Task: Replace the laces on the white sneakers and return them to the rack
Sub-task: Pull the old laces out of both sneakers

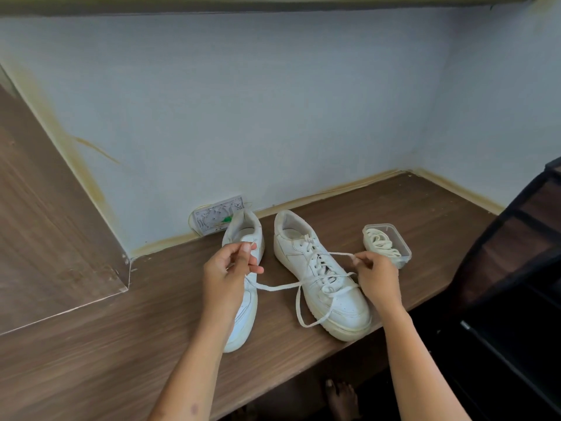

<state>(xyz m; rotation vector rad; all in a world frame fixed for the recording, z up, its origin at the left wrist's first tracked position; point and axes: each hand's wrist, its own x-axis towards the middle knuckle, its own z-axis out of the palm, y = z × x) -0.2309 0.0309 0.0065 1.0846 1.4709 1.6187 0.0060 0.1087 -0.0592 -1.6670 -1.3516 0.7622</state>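
Two white sneakers stand side by side on the wooden desk [121, 354], toes toward me. The right sneaker [340, 302] has a cream lace [279, 287] threaded loosely through its eyelets, with a slack loop hanging over its toe side. My right hand [376, 276] pinches one end of that lace beside the shoe. My left hand [229, 271] pinches the other end, held over the left sneaker [243, 317], which my hand and forearm partly cover. Its eyelets are hidden.
A clear plastic tub [387, 245] holding cream laces sits right of the shoes. A small printed card [217, 215] leans on the wall behind them. A dark rack [516, 253] stands at the right. A raised wooden block [45, 238] borders the left.
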